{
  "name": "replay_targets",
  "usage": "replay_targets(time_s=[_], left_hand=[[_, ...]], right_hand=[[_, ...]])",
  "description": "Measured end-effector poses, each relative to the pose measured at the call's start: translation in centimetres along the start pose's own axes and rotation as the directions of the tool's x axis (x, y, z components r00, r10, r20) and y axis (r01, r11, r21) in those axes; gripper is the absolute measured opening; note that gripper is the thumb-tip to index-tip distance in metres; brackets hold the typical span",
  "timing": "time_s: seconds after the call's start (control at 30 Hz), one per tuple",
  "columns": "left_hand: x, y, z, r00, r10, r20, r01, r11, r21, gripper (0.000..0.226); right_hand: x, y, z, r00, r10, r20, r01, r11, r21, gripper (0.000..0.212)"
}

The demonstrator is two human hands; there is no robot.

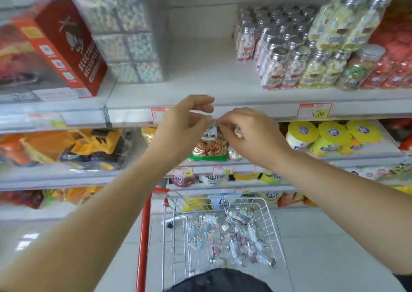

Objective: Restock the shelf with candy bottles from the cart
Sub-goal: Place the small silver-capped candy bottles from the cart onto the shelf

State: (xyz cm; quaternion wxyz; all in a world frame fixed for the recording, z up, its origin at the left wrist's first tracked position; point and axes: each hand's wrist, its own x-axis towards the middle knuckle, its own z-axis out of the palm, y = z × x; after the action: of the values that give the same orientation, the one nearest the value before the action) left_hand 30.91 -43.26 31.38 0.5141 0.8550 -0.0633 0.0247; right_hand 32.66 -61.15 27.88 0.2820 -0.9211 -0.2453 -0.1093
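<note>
Silver-capped candy bottles (287,69) are crowding the shelf (200,75) gap, risking toppling if bumped; left hand (185,120) and right hand (245,131) are curling, grasp unclear.

Price tag (314,110) on shelf edge (256,109): "3.00"; red box (69,44) lettering blurred

One left hand (185,118), one right hand (247,131), one cart (268,220), one red box (66,42)
</note>
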Motion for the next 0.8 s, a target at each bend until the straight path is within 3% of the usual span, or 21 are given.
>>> replay_targets(time_s=[0.1,0.2,0.37,0.5,0.67,0.8], left_hand=[[-5.5,-4.0,2.5,0.991,-0.125,0.047,0.125,0.992,0.001,0.030],[-9.8,-9.6,6.2,0.959,-0.267,0.092,0.266,0.964,0.023,0.028],[-15.7,-20.0,12.6,0.871,-0.479,0.111,0.480,0.877,0.019,0.026],[-19.1,-27.0,17.0,0.738,-0.628,0.248,0.617,0.776,0.128,0.030],[-20.0,-35.4,22.4,0.626,-0.679,0.384,0.579,0.734,0.355,0.036],[-19.4,-40.5,26.5,0.611,-0.656,0.443,0.391,0.736,0.552,0.044]], right_hand=[[-6.4,1.4,2.9,0.987,0.071,0.145,-0.076,0.997,0.034,0.017],[-12.3,3.5,6.6,0.929,0.148,0.338,-0.156,0.988,-0.003,0.017],[-19.9,8.7,14.2,0.755,0.364,0.545,-0.398,0.915,-0.061,0.017],[-25.1,13.5,19.8,0.580,0.514,0.632,-0.535,0.825,-0.180,0.019],[-29.4,18.2,27.3,0.419,0.522,0.743,-0.528,0.805,-0.268,0.025],[-30.1,19.7,32.4,0.348,0.498,0.794,-0.483,0.821,-0.303,0.034]])
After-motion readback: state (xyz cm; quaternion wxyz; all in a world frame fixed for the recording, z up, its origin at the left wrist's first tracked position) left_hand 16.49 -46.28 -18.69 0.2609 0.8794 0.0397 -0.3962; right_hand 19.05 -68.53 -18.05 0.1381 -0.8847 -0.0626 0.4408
